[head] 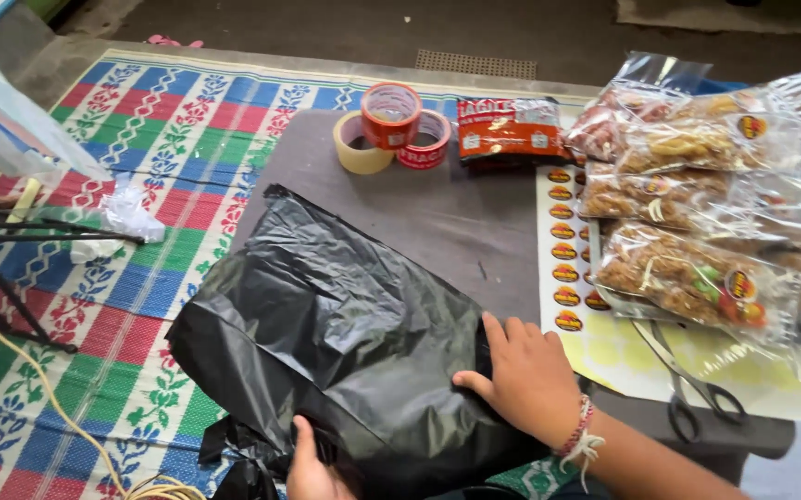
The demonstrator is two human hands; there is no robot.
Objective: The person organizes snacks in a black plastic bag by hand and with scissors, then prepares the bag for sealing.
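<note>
The black bag (326, 333) lies crumpled over the near left corner of the grey surface (456, 222), its lower part hanging past the edge above the striped mat (141, 148). The right hand (525, 375) rests flat on the bag's right side, fingers spread, gripping nothing. The left hand (312, 468) is at the bag's lower edge, partly out of view; fingers appear curled into the plastic, but the grip cannot be confirmed. Three tape rolls (391, 130) stand at the far edge, touching one another, with a red packet (510, 130) just beside them. Snack bags (697, 204) are stacked at right over a sticker sheet (563, 250). Scissors (688, 384) lie near the right hand.
</note>
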